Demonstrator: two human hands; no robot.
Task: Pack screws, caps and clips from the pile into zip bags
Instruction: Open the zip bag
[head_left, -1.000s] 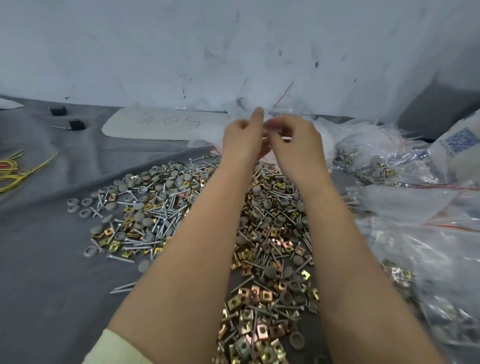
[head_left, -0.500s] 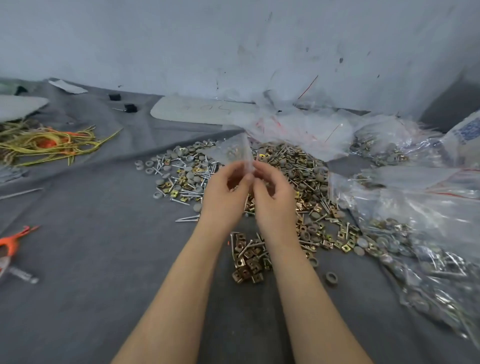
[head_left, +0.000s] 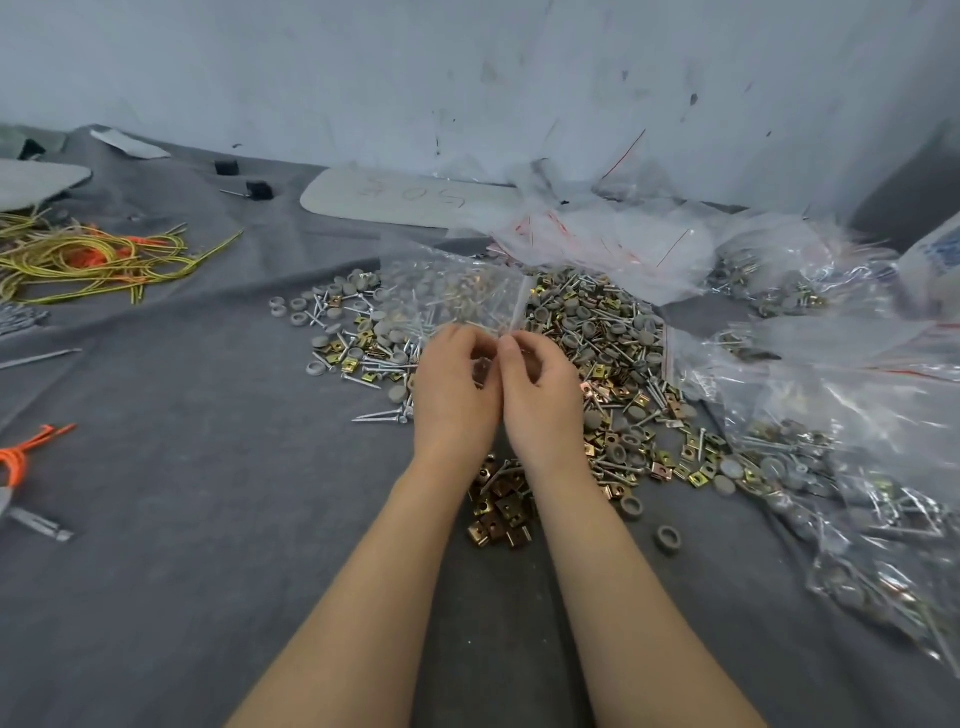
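Pinching: left hand (head_left: 452, 395) and right hand (head_left: 540, 400), both on the near edge of one clear zip bag (head_left: 457, 291), seemingly empty, over the pile (head_left: 597, 353) mid-tabletop. Filled bags (head_left: 857, 467) crowd the right edge; bare grey cloth (head_left: 208, 519) near-left.

Pile (head_left: 582, 353) centre, filled bags (head_left: 831, 467) right, cords (head_left: 93, 254) left

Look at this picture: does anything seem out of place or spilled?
Two grey caps lie alone on the cloth, just off the near edge of the pile. A clump of clips also sits apart, nearer the person. Nothing looks damaged.
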